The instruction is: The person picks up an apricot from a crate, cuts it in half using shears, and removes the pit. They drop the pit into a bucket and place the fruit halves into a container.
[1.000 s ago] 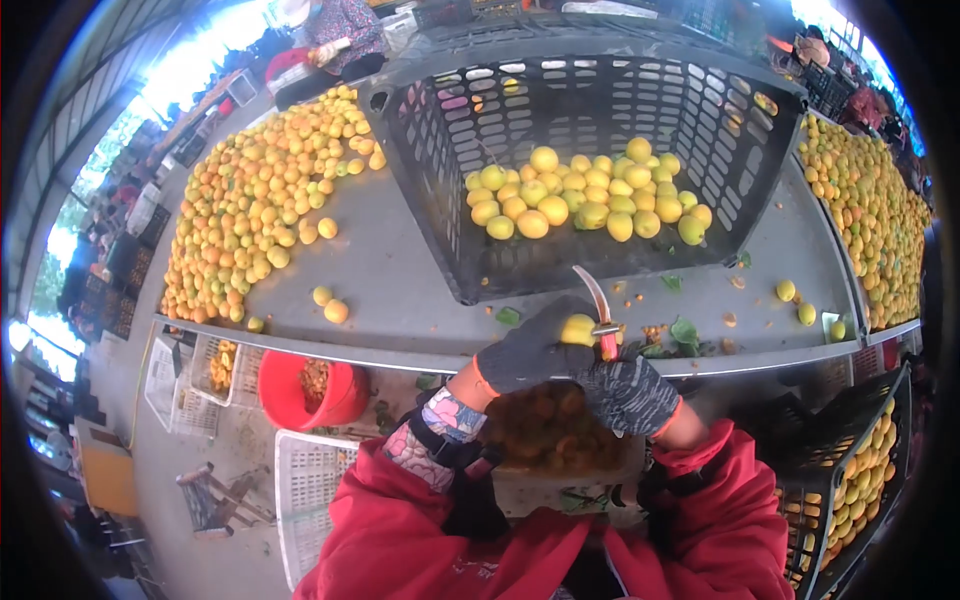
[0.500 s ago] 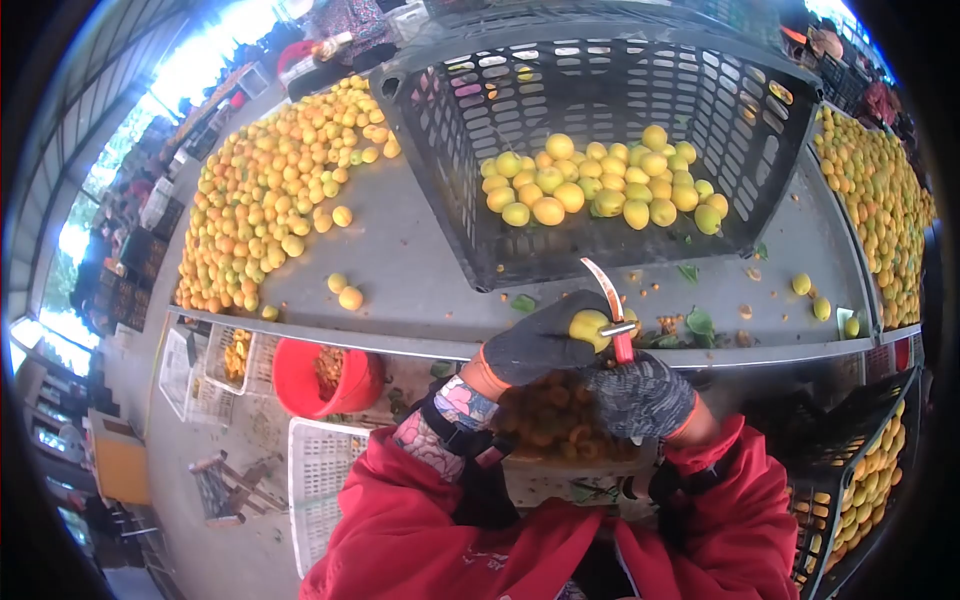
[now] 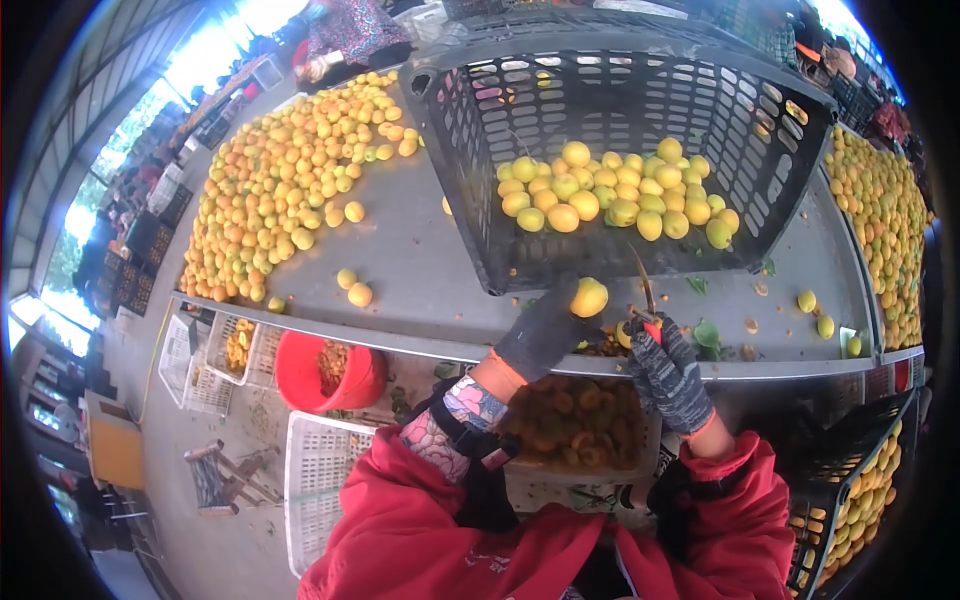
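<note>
My left hand [image 3: 545, 330], in a dark glove, is closed around a yellow fruit [image 3: 589, 297] just below the black crate's front rim. To its right, my right hand [image 3: 665, 365], in a grey patterned glove, grips a curved knife [image 3: 648, 287] with a red handle, its blade pointing up. A small yellow piece [image 3: 624, 335] shows between the hands, beside the knife; whether it touches the glove is unclear. The black crate [image 3: 625, 258] lies behind both hands, holding yellow-green fruit [image 3: 649, 225].
Loose fruit is heaped on the metal table [image 3: 400, 240] at left. A red bucket [image 3: 325, 375] and white baskets [image 3: 318, 480] stand below its edge. Another black crate of fruit [image 3: 868, 500] is at lower right. A person in patterned clothing [image 3: 355, 30] is at the far side.
The knife and the held fruit have come apart, my right hand moving right and my left hand moving slightly left and up. A small yellow piece now shows by the knife.
</note>
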{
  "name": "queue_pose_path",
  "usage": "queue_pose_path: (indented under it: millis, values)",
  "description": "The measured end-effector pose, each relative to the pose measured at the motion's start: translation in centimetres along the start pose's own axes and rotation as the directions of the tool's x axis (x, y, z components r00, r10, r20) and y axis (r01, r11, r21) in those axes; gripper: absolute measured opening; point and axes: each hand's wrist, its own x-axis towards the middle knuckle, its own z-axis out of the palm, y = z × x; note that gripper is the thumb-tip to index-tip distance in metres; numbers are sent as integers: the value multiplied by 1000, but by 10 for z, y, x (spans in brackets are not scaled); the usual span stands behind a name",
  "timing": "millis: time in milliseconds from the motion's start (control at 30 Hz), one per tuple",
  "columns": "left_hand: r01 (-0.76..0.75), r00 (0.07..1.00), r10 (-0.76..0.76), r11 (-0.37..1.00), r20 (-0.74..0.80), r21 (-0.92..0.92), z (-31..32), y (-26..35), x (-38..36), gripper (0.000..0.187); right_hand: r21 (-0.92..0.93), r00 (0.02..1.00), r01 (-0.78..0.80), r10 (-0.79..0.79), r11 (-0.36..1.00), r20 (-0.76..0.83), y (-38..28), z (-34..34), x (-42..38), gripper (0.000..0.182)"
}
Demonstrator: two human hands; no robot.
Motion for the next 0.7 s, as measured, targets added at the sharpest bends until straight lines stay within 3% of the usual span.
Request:
queue_pose_path:
  millis: [33, 67, 100, 133, 233, 333, 367, 433, 600, 700]
  values:
    - [-49, 998, 47, 998, -49, -34, -3, 5, 0, 44, 177, 981, -192, 190, 965, 25, -10, 0, -1, 45]
    - [133, 989, -149, 865, 5, -484, 0, 2, 1, 45, 84, 994, -112, 113, 990, -2, -3, 0, 0, 45]
    - [281, 945, -294, 512, 142, -812, 6, -4, 2, 45, -11, 999, -33, 33, 999, -23, 11, 0, 0, 45]
    - [357, 878, -350, 29, 325, -934, 4, 0, 7, 46, -108, 998, 46, -50, 993, -35, 14, 2, 1, 45]
    - [417, 884, -293, 140, 365, -898, -13, 16, 10, 48, -57, 1000, 18, -17, 998, 24, 5, 6, -2, 45]
    - [380, 920, -294, 499, 260, -779, -17, 8, 8, 50, -127, 995, 98, -93, 987, 45, 7, 12, -6, 45]
    - [353, 932, -279, 549, 232, -758, -18, 8, 7, 51, -13, 998, 56, -56, 998, -28, 3, 16, -8, 40]
    - [294, 954, -242, 643, 177, -707, -21, 10, 7, 54, -71, 999, 44, -43, 997, 19, 1, 13, -9, 35]
    - [328, 944, -246, 634, 220, -701, -28, 16, 8, 54, -227, 973, 198, -164, 953, 163, 5, 9, -9, 24]
    - [335, 942, -250, 645, 225, -687, -29, 17, 9, 52, -236, 979, 160, -125, 958, 159, 9, 11, -9, 24]
